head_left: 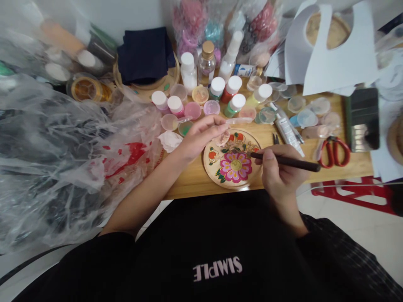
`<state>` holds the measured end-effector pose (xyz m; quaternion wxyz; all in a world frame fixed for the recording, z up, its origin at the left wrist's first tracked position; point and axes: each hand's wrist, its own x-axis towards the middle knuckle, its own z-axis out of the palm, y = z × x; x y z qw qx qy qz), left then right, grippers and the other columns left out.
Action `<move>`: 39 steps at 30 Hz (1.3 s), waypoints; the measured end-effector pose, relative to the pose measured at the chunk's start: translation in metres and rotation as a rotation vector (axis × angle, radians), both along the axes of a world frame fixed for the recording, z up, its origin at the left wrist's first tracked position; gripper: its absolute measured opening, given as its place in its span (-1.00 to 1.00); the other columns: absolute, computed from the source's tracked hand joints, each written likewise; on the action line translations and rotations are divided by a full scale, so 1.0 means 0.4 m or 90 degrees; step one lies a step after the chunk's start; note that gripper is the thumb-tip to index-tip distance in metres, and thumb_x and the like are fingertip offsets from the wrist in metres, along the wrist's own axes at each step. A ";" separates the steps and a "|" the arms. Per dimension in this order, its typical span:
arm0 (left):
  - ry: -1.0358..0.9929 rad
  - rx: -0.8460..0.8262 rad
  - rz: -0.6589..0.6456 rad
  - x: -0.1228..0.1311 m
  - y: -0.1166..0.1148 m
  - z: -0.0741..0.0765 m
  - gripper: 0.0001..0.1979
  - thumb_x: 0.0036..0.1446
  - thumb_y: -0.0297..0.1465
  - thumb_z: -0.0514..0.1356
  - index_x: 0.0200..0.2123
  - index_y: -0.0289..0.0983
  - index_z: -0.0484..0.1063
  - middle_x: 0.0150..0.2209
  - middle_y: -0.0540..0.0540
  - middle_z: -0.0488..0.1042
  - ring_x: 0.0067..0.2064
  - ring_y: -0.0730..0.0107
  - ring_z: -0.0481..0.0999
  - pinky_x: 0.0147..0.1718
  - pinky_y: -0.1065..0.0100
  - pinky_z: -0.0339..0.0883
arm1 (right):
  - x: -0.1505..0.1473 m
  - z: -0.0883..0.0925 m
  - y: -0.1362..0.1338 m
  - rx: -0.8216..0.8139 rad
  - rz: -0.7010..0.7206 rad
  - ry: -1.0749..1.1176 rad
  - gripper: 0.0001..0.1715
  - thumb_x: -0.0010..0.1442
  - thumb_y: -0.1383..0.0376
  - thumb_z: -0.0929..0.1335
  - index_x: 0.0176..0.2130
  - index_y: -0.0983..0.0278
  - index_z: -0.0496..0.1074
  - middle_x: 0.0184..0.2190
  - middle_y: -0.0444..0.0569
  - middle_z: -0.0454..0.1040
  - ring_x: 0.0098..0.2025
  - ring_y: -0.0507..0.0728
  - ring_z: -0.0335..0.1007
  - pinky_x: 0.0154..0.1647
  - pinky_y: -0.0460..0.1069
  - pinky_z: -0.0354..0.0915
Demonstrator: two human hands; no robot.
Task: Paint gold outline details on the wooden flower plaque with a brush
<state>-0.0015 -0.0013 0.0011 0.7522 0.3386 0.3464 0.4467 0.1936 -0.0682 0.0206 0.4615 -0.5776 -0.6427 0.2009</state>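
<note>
A round wooden disc lies at the table's front edge, bearing a pink flower with a yellow centre, orange blossoms and green leaves outlined in gold. Over its upper left rim, my left hand is closed on a small clear plastic cup with pinkish contents and its lid flipped out to the right. My right hand, at the disc's right side, grips a slim dark-handled tool like a pen. Its thin tip points left above the pink flower's upper right; whether it touches is unclear.
Behind the disc stand several white-capped jars, small paint cups and bottles. To the right lie a white tube, red-handled pliers and a phone. Crumpled plastic sheeting covers the left; white tissue lies beside my left forearm.
</note>
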 end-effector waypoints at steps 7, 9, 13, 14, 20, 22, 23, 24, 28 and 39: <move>0.000 0.004 -0.009 -0.002 0.001 -0.004 -0.65 -0.07 -0.14 0.41 -0.37 -0.27 0.45 -0.40 0.06 0.51 -0.36 0.60 0.48 -0.35 0.46 0.32 | 0.005 -0.007 -0.001 -0.004 0.009 0.011 -0.84 0.25 0.26 0.36 -0.38 0.22 0.50 -0.52 -0.16 0.53 -0.53 0.00 0.44 -0.50 -0.07 0.33; -0.006 0.002 -0.007 -0.002 0.002 -0.005 -0.63 -0.10 -0.13 0.42 -0.37 -0.27 0.46 -0.40 0.06 0.52 -0.36 0.61 0.48 -0.36 0.48 0.31 | 0.005 -0.009 -0.003 -0.013 0.005 0.003 -0.82 0.25 0.24 0.36 -0.38 0.22 0.49 -0.52 -0.16 0.53 -0.54 0.00 0.43 -0.51 -0.06 0.33; -0.015 -0.003 -0.008 -0.001 0.001 -0.006 -0.61 -0.12 -0.13 0.44 -0.37 -0.28 0.46 -0.42 0.07 0.52 -0.38 0.62 0.49 -0.36 0.49 0.32 | 0.007 -0.009 -0.004 -0.008 0.009 0.009 -0.83 0.25 0.26 0.36 -0.37 0.23 0.50 -0.52 -0.17 0.52 -0.54 -0.01 0.43 -0.51 -0.08 0.31; -0.016 -0.005 -0.007 0.000 0.001 -0.006 -0.61 -0.13 -0.13 0.44 -0.37 -0.28 0.46 -0.42 0.08 0.52 -0.39 0.62 0.49 -0.37 0.49 0.32 | 0.007 -0.009 -0.004 -0.007 0.013 0.014 -0.84 0.25 0.27 0.36 -0.37 0.23 0.50 -0.53 -0.17 0.52 -0.54 -0.02 0.43 -0.51 -0.09 0.31; -0.031 0.006 -0.010 0.003 0.002 -0.004 -0.62 -0.13 -0.12 0.44 -0.38 -0.26 0.46 -0.46 0.09 0.50 -0.41 0.63 0.47 -0.40 0.48 0.30 | 0.005 -0.007 0.001 -0.002 0.004 0.031 -0.84 0.24 0.29 0.37 -0.39 0.24 0.50 -0.53 -0.17 0.53 -0.52 -0.02 0.46 -0.50 -0.10 0.33; -0.031 0.012 -0.013 0.003 0.002 -0.005 -0.62 -0.12 -0.11 0.43 -0.38 -0.26 0.46 -0.46 0.09 0.50 -0.42 0.62 0.46 -0.41 0.47 0.30 | 0.005 -0.006 0.002 0.003 0.005 0.028 -0.84 0.24 0.29 0.37 -0.39 0.23 0.50 -0.53 -0.17 0.53 -0.54 -0.02 0.45 -0.51 -0.10 0.33; -0.030 0.014 -0.012 0.004 0.002 -0.006 -0.62 -0.11 -0.11 0.43 -0.38 -0.26 0.46 -0.45 0.09 0.51 -0.42 0.62 0.46 -0.41 0.47 0.29 | 0.004 -0.006 0.002 0.004 0.004 0.027 -0.83 0.24 0.28 0.37 -0.40 0.24 0.50 -0.53 -0.17 0.53 -0.54 -0.02 0.45 -0.51 -0.10 0.33; -0.027 0.016 -0.011 0.003 0.002 -0.007 -0.62 -0.11 -0.11 0.43 -0.38 -0.26 0.46 -0.45 0.08 0.51 -0.41 0.62 0.45 -0.41 0.47 0.29 | 0.004 -0.006 0.002 0.003 0.002 0.026 -0.83 0.24 0.28 0.37 -0.40 0.24 0.49 -0.53 -0.17 0.53 -0.53 -0.02 0.45 -0.51 -0.09 0.33; -0.022 0.024 -0.010 0.002 0.001 -0.007 -0.62 -0.09 -0.11 0.42 -0.36 -0.26 0.46 -0.44 0.07 0.50 -0.40 0.59 0.46 -0.40 0.45 0.29 | 0.005 -0.006 -0.002 -0.012 0.002 0.015 -0.81 0.25 0.25 0.36 -0.40 0.24 0.48 -0.53 -0.17 0.53 -0.53 -0.01 0.46 -0.51 -0.08 0.33; -0.023 0.017 -0.011 0.002 0.001 -0.009 -0.62 -0.10 -0.11 0.42 -0.36 -0.26 0.47 -0.42 0.07 0.51 -0.37 0.60 0.47 -0.37 0.47 0.30 | 0.005 -0.018 -0.002 -0.011 -0.019 0.025 -0.80 0.26 0.23 0.35 -0.39 0.24 0.48 -0.52 -0.16 0.51 -0.50 0.01 0.48 -0.49 -0.07 0.33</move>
